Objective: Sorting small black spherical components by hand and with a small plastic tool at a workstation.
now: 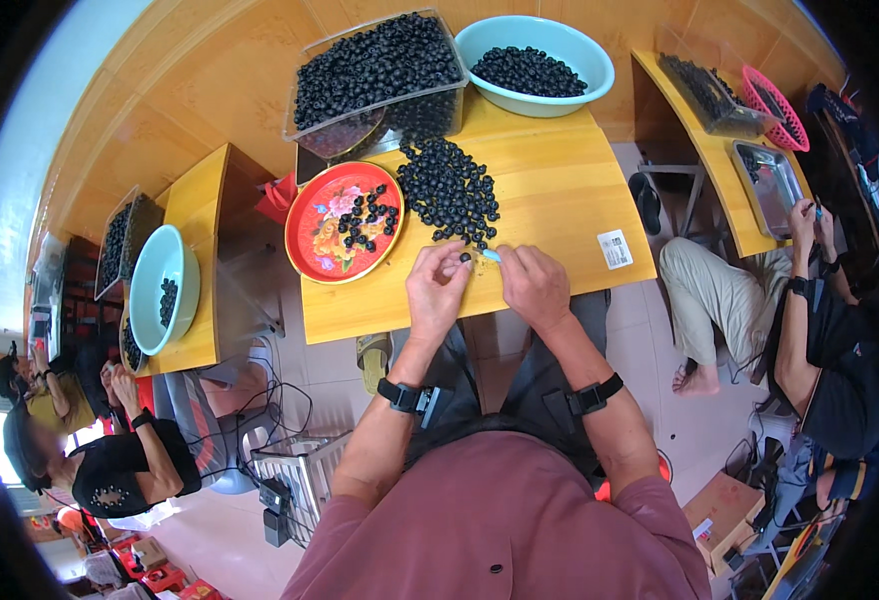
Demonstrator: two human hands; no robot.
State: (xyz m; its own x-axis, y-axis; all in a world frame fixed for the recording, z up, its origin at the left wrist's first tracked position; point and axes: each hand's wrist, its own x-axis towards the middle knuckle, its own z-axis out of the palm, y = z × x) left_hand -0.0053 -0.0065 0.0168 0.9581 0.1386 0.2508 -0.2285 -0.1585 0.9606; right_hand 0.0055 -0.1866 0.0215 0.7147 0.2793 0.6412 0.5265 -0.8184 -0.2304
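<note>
My left hand pinches one small black ring at the near edge of a wooden table. My right hand holds a small light-blue tool with its tip against that ring. Just beyond my fingers lies a loose pile of black rings. To the left of the pile sits a red flowered tray with several black rings on it.
At the table's far edge stand a clear tub of black rings and a teal bowl holding more. A white sticker is on the table's right. Other people sit at similar tables at left and right.
</note>
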